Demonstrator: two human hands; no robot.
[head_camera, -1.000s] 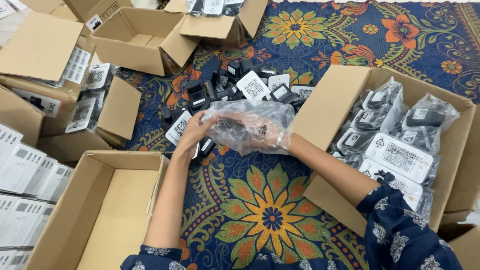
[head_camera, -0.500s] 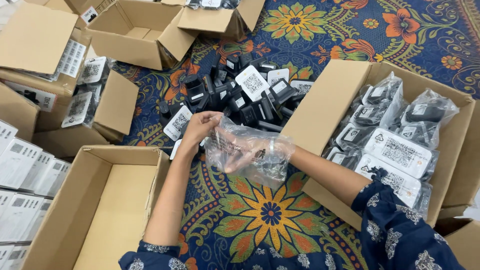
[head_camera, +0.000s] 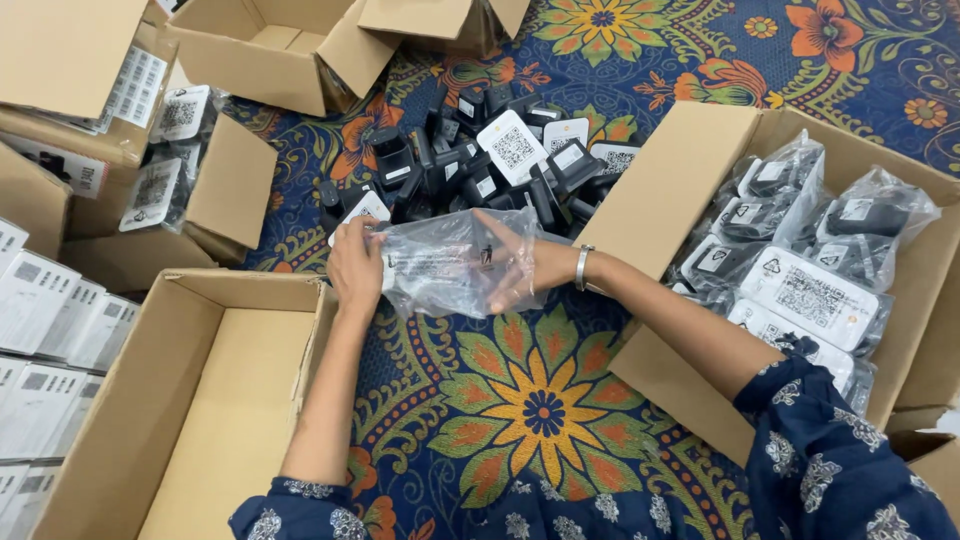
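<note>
My left hand (head_camera: 355, 265) grips the left edge of a clear plastic bag (head_camera: 440, 268) that looks empty. My right hand (head_camera: 525, 268), with a metal bangle on the wrist, is slid inside the bag with its fingers spread flat. Both hands hold the bag just above the patterned floor cloth, in front of a pile of black adapters with white labels (head_camera: 480, 165). An open cardboard box (head_camera: 690, 180) on the right holds several bagged black adapters (head_camera: 800, 250).
An open cardboard box (head_camera: 190, 400) with nothing in it sits at lower left beside my left arm. White cartons (head_camera: 40, 340) line the left edge. More open cardboard boxes (head_camera: 270, 50) stand at the top. A flowered blue cloth (head_camera: 540, 410) covers the floor.
The bag has gone flat and my hands have come down toward me. The black adapter seen in the bag earlier is no longer in it. My right hand now lies inside the bag.
</note>
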